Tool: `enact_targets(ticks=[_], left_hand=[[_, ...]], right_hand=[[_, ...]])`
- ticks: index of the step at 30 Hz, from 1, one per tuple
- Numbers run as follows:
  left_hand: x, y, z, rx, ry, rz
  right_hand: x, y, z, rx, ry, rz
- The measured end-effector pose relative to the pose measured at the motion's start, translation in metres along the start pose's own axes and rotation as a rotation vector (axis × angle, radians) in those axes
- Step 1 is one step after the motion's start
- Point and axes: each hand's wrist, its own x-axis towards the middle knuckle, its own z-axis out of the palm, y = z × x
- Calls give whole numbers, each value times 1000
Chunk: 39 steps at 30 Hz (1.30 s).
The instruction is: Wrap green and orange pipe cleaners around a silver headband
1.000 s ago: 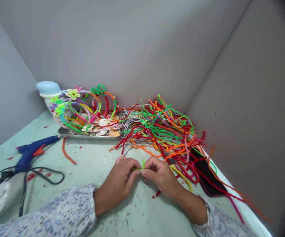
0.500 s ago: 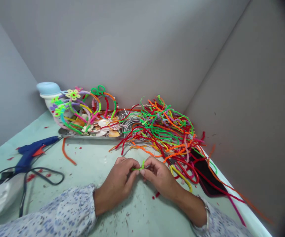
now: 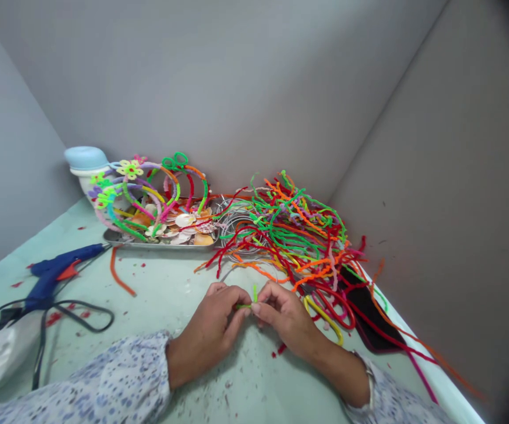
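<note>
A short green pipe cleaner piece sits low over the near middle of the table, pinched between both hands, one end sticking up between the fingertips. The left hand has its fingers clamped on the piece's left end, and the right hand has its fingers closed on the right end, so that the two hands touch at the tips. Just right of the right hand lies a yellow pipe cleaner loop, and beyond it, toward the far right corner, a big tangle of pipe cleaners in red, orange and green. Far left of that stands a metal tray of shells and finished pipe cleaner hoops. A blue glue gun lies well apart at the left.
</note>
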Motion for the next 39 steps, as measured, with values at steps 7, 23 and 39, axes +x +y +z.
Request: enact_targets(ticks=[7,23,39], left_hand=[[1,2,-3,-13,63,-20],[1,-1,0,16,137,-57],[0,-1,-1,-130,72,-168]], right_hand=[[0,-2,1,14,-34,-9],[-4,-3,3,-26,-21,-36],[-4,-5,4,-101,-25,-27]])
